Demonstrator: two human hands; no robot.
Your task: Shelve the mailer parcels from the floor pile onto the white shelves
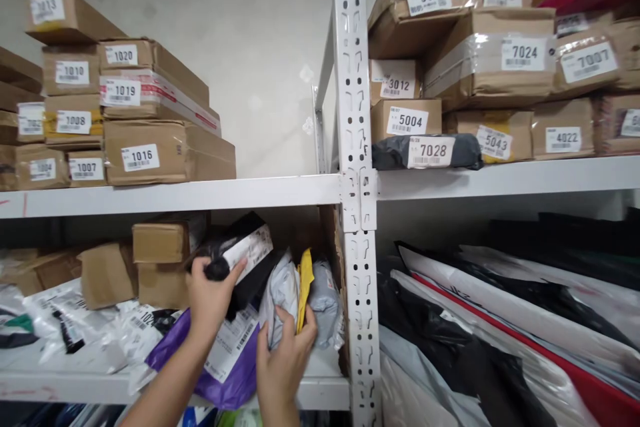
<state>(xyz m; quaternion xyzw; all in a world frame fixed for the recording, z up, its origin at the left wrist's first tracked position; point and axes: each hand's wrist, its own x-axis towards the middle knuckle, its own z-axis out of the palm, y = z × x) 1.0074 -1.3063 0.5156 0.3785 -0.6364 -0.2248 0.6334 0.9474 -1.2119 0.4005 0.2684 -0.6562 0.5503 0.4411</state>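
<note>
My left hand [210,297] grips a black mailer bag [240,247] with a white barcode label, tilted up on the lower left shelf. My right hand [285,357] pinches the edge of a grey-white poly parcel [283,290] that stands upright between the black bag and a yellow envelope [305,280]. A grey mailer [325,303] leans beside the yellow one, against the shelf post. A purple bag [235,380] with a shipping label lies under both hands at the shelf's front edge.
A white perforated upright post [356,213] splits the shelving. Numbered cardboard boxes [145,153] fill the upper shelves on both sides. Small brown boxes [160,260] and white mailers [65,327] crowd the lower left shelf; large black, white and red bags [500,320] fill the lower right.
</note>
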